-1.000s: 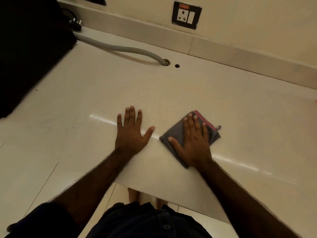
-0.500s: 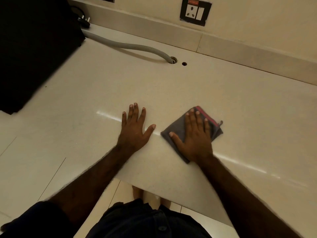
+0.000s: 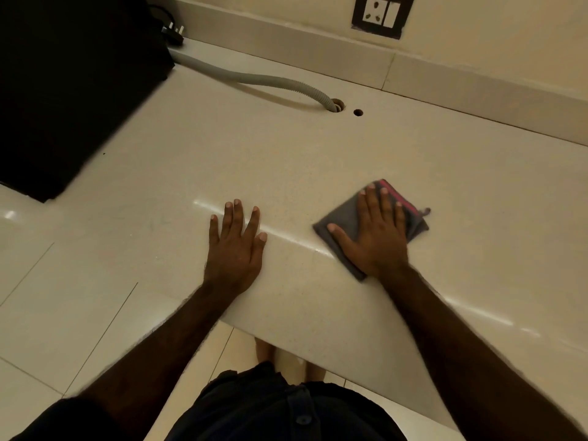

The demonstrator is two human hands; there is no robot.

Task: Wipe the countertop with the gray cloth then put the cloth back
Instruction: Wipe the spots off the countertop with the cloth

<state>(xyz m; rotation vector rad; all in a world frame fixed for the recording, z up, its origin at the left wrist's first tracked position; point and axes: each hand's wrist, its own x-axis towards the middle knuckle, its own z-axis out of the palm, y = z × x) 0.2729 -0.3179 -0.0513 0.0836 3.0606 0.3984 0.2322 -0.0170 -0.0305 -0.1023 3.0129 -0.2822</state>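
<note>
Near the front edge of the table (image 3: pixel 318 160), the gray cloth (image 3: pixel 346 218) lies folded flat, a pink-red stripe showing along its far side and a small tag poking out at the right corner. Right hand (image 3: pixel 375 240) is pressed down on top of it, palm flat, fingers spread wide: no pinch, no curl, just weight holding the fabric to the surface. Left hand (image 3: pixel 237 246) is planted well to the left on bare table, also flat and holding nothing, looking like a brace.

That cloth reads as soft, light and limp, folded into a few layers. Under a flat palm it should glide on this glossy top, though the layers may slide or bunch if the push comes only from the fingertips. Pressure through the whole palm looks best for wiping. For lifting it later, a pinch at the thick folded edge would likely keep the layers together; a loose corner would let it unfold and dangle.
</note>
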